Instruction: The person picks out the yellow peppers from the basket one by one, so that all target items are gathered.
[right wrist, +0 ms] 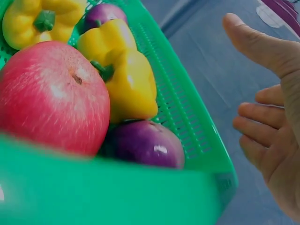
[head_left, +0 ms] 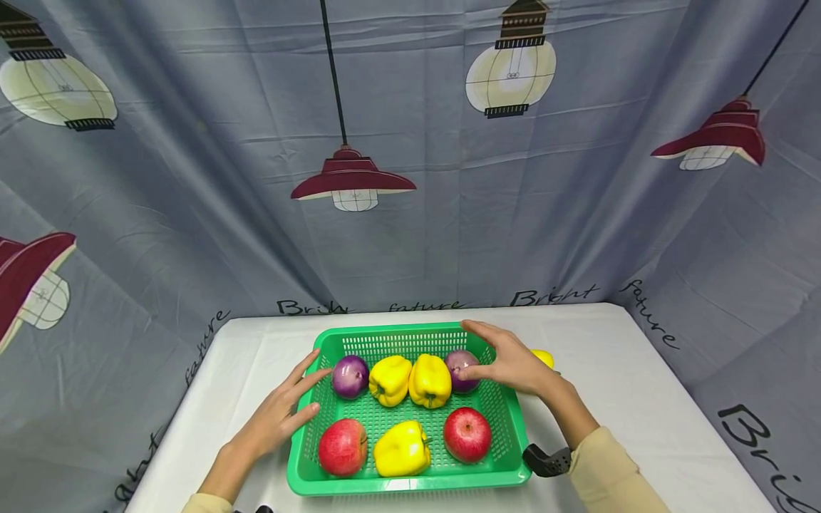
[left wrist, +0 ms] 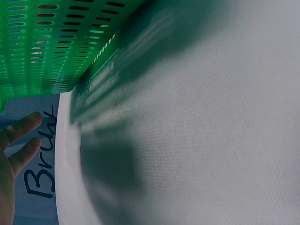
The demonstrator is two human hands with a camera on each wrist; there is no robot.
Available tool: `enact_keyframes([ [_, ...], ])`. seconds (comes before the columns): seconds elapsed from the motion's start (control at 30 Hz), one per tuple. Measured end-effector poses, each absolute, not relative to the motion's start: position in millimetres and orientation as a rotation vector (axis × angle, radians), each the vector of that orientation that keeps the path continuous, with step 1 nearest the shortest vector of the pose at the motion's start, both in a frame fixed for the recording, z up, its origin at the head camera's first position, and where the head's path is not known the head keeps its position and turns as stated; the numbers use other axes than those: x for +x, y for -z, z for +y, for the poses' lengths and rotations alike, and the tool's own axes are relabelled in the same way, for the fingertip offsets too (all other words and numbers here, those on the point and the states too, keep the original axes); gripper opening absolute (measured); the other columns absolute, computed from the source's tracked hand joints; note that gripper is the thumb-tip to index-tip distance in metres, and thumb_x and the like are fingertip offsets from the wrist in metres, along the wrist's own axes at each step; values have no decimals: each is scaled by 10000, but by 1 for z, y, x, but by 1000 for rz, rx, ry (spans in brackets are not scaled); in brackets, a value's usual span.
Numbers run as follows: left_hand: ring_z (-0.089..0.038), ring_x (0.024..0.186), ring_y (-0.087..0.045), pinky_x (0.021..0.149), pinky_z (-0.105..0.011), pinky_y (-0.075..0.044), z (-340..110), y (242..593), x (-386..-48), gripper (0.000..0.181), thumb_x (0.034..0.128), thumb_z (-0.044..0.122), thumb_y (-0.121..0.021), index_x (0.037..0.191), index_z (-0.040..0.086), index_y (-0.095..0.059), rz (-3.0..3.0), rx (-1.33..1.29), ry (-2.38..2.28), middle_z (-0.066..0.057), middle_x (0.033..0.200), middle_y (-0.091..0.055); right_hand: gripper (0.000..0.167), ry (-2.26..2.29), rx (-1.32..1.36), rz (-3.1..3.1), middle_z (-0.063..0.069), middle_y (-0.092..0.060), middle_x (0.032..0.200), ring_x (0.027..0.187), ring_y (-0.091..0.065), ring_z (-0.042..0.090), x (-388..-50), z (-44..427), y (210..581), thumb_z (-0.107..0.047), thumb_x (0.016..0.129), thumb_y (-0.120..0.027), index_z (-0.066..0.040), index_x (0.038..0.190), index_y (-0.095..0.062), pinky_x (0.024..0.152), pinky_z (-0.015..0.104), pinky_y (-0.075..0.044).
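A green plastic basket [head_left: 410, 485] stands on the white table. Its back row holds a round purple vegetable, perhaps an onion [head_left: 350, 377], two yellow bell peppers [head_left: 390, 380] and a second purple one [head_left: 459, 362]. In front lie a red apple [head_left: 343, 447], another yellow bell pepper [head_left: 401, 449] and a second apple [head_left: 467, 435]. My left hand [head_left: 272, 417], fingers spread, is by the basket's left rim; contact there is unclear. Over the right rim hovers my right hand [head_left: 516, 362], its thumb partly covering the right purple vegetable in the head view. Between its thumb and fingers [right wrist: 262, 126] nothing is held.
Right of the basket, a yellow thing [head_left: 544, 357] lies mostly hidden behind the right hand. White cloth covers the table [head_left: 616, 370]. A grey-blue curtain printed with lamps [head_left: 410, 249] hangs behind and at the sides. A black strap [head_left: 547, 461] sits at the right wrist.
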State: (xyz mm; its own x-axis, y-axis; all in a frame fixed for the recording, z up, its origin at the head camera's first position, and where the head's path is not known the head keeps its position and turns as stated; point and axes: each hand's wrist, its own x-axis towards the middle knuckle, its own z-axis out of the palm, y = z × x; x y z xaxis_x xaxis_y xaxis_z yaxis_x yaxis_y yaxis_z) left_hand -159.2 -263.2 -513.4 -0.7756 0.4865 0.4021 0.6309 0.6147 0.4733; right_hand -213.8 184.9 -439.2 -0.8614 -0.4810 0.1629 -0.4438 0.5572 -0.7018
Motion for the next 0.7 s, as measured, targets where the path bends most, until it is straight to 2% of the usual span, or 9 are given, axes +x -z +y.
enact_keyframes([
  [0.23, -359, 1451, -335, 970, -703, -402, -263, 513, -159, 587, 924, 200, -640, 1489, 123, -504, -2605, -919, 900, -138, 1649, -236, 867, 1065, -869, 2688, 127, -513, 1481, 1363, -461, 336, -222, 168, 440, -411, 802, -853, -17, 1480, -484, 1071, 576, -392],
  [0.37, -361, 1451, -336, 970, -707, -399, -263, 512, -159, 592, 920, 183, -645, 1491, 125, -501, -2607, -916, 901, -139, 1649, -235, 893, 1038, -893, 2631, 140, -505, 1486, 1332, -499, 317, -226, 158, 441, -425, 799, -850, -1, 1486, -468, 1073, 541, -405],
  [0.47, -363, 1448, -341, 970, -708, -399, -263, 512, -158, 595, 916, 168, -648, 1492, 127, -501, -2609, -914, 903, -142, 1648, -236, 930, 1036, -929, 2575, 192, -522, 1455, 1164, -621, 312, -228, 151, 442, -426, 801, -849, 38, 1493, -432, 1013, 528, -464],
  [0.57, -358, 1449, -341, 969, -705, -402, -263, 512, -159, 599, 913, 163, -651, 1492, 130, -501, -2610, -914, 900, -142, 1647, -236, 955, 1008, -948, 2545, 227, -529, 1434, 1004, -679, 304, -229, 146, 443, -438, 803, -846, 62, 1492, -414, 966, 518, -498],
  [0.7, -351, 1453, -335, 969, -704, -403, -263, 512, -159, 593, 919, 177, -646, 1492, 132, -501, -2609, -916, 900, -139, 1648, -235, 954, 894, -960, 2588, 198, -526, 1452, 1068, -646, 290, -232, 140, 446, -482, 791, -842, 58, 1473, -451, 1003, 486, -475],
])
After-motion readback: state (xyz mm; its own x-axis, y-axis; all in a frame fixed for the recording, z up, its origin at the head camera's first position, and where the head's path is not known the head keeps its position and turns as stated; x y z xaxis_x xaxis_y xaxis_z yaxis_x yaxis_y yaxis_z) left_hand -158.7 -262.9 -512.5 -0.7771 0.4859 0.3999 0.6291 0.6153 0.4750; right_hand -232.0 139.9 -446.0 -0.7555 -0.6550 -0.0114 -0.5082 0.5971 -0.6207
